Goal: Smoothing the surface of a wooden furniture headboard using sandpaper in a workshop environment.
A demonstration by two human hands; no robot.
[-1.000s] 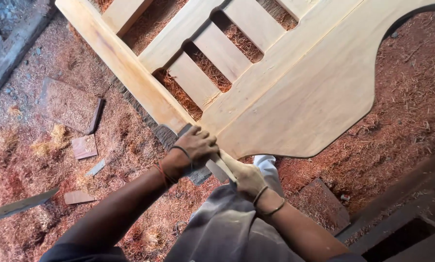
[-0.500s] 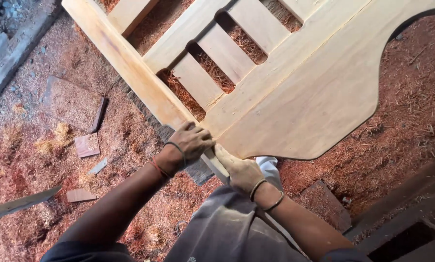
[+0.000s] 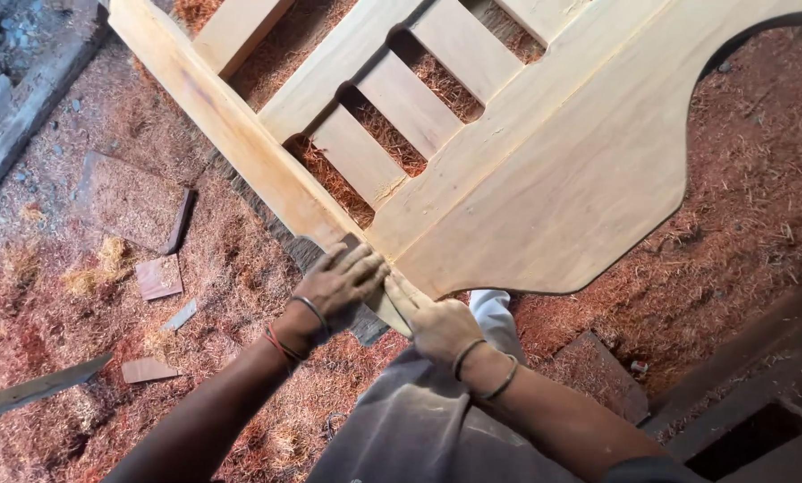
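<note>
Floor covered in reddish sawdust and shavings. Large pale wooden panel with curved edges and a slatted section lying over it, running from the top edge down toward the middle. Long straight rail along the panel's left side, ending at its lower corner. Grey cloth over the lap at the bottom edge. Flat wood offcuts on the sawdust at left, well apart from the panel. Left hand pressed on the lower corner of the rail, fingers together and flat, holding nothing. Right hand just beside it, fingers together, resting against the panel's lower edge.
</note>
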